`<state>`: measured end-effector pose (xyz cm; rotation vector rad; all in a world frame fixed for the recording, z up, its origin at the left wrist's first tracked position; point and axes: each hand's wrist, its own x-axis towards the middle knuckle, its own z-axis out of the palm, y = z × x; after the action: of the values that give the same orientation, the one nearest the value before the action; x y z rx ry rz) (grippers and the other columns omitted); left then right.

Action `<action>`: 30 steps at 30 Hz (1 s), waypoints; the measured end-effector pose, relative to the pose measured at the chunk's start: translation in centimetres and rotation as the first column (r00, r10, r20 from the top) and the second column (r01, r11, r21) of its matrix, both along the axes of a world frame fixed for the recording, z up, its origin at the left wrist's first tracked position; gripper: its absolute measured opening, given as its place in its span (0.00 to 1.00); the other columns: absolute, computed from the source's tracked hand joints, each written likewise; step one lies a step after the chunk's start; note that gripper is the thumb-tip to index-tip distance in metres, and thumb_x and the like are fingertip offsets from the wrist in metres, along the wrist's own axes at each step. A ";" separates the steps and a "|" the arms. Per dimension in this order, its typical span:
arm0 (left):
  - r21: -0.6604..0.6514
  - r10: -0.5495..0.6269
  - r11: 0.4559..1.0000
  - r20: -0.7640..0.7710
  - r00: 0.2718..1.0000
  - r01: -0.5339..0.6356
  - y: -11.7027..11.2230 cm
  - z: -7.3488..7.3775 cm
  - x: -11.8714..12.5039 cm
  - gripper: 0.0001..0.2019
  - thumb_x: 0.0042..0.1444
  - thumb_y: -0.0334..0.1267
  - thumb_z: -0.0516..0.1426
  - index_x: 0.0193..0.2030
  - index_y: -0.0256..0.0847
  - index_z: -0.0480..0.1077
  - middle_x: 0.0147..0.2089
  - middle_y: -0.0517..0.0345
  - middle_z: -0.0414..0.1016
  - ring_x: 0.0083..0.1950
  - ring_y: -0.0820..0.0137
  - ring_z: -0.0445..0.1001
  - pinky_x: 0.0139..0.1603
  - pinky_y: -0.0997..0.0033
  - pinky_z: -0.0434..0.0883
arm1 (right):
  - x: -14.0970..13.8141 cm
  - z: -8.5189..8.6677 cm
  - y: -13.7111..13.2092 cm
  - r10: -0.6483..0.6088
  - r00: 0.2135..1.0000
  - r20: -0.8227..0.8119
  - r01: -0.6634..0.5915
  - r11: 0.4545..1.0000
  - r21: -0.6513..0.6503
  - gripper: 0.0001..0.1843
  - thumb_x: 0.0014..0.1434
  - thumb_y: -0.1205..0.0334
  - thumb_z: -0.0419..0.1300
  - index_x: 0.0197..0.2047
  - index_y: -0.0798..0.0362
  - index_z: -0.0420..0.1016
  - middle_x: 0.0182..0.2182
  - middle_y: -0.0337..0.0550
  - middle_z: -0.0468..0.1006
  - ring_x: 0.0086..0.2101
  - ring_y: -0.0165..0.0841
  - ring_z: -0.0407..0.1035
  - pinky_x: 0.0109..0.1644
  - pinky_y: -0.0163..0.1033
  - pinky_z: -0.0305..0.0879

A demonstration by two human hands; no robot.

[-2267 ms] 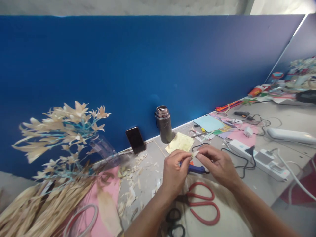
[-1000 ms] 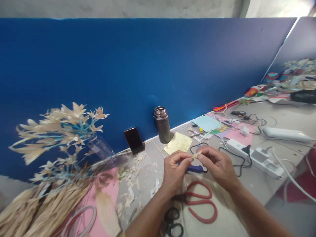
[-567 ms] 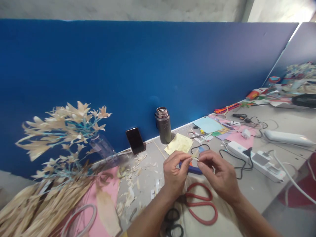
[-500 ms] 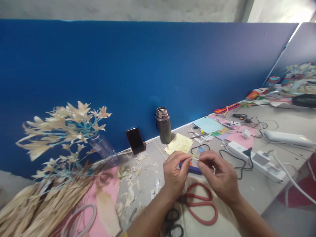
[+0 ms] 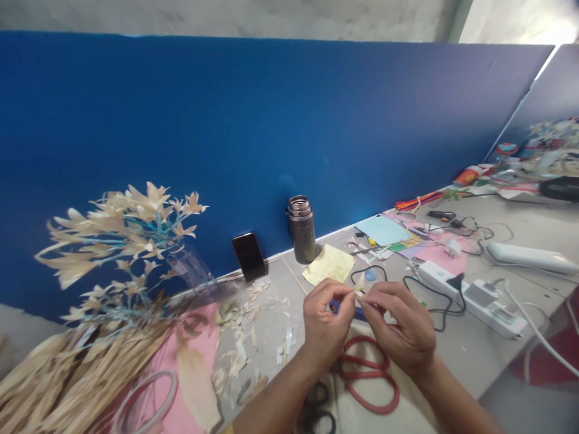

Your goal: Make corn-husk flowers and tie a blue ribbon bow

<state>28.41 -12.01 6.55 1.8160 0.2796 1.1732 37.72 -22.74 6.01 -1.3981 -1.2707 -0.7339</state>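
Between my two hands is a small pale strip, apparently dried husk, too small to make out fully [image 5: 360,284]. My left hand [image 5: 326,319] is closed, pinching the strip's left end with thumb and forefinger. The fingertips of my right hand [image 5: 401,325] pinch it from the other side, almost touching the left ones. Under the hands lie scissors with red handles [image 5: 394,398], their blades hidden by my left forearm. Black-handled scissors [image 5: 333,416] are beside them. Behind the fingers a blue object [image 5: 357,311] is partly covered.
Dried husk flowers [image 5: 136,226] and a husk bundle [image 5: 90,374] occupy the left. A phone [image 5: 249,256] leans on the blue partition by an open flask [image 5: 302,232]. Yellow paper [image 5: 329,265], husk scraps [image 5: 239,355] and a power strip [image 5: 493,310] with cables lie around.
My fingertips have come closer together around the small strip, and my left hand has shifted slightly right. The whole view has moved a little; the things on the table stay put.
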 end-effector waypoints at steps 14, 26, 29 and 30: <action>-0.448 -0.113 0.889 -0.014 0.993 0.095 0.1 0.0 0.4 0.06 0.53 0.36 0.65 0.28 0.38 0.80 0.22 0.61 0.74 0.25 0.72 0.71 0.31 0.73 0.70 | 0.1 -1.0 -0.5 0.043 0.976 -0.215 -0.039 0.999 0.018 0.10 0.62 0.75 0.62 0.41 0.49 0.75 0.33 0.43 0.78 0.33 0.35 0.73 0.32 0.38 0.69; 0.024 -0.012 1.000 0.081 0.997 0.010 0.3 -0.5 0.1 0.05 0.57 0.28 0.65 0.33 0.41 0.82 0.31 0.58 0.83 0.34 0.70 0.80 0.39 0.75 0.75 | 0.2 0.2 -1.1 0.001 0.989 -0.150 -0.001 1.000 -0.002 0.08 0.62 0.74 0.63 0.39 0.51 0.77 0.31 0.42 0.78 0.30 0.32 0.72 0.28 0.35 0.67; 0.161 0.024 0.986 0.096 0.995 -0.040 0.4 -0.8 0.1 0.04 0.58 0.29 0.65 0.35 0.40 0.82 0.32 0.56 0.83 0.35 0.70 0.81 0.40 0.74 0.75 | 0.2 0.6 -1.1 -0.027 0.997 -0.074 0.025 1.000 -0.018 0.09 0.61 0.75 0.64 0.41 0.52 0.78 0.31 0.43 0.77 0.29 0.31 0.71 0.26 0.33 0.66; 0.197 0.036 0.979 0.097 0.995 -0.055 0.4 -0.9 0.1 0.04 0.58 0.29 0.65 0.35 0.39 0.82 0.33 0.56 0.84 0.35 0.69 0.81 0.41 0.74 0.75 | 0.3 0.7 -1.2 -0.036 0.998 -0.056 0.035 0.999 -0.028 0.09 0.61 0.75 0.64 0.41 0.53 0.78 0.31 0.43 0.78 0.29 0.31 0.71 0.27 0.33 0.66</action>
<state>28.54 -11.60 5.68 1.9288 0.1548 1.3546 38.02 -23.91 6.69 -1.4568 -1.2186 -0.6987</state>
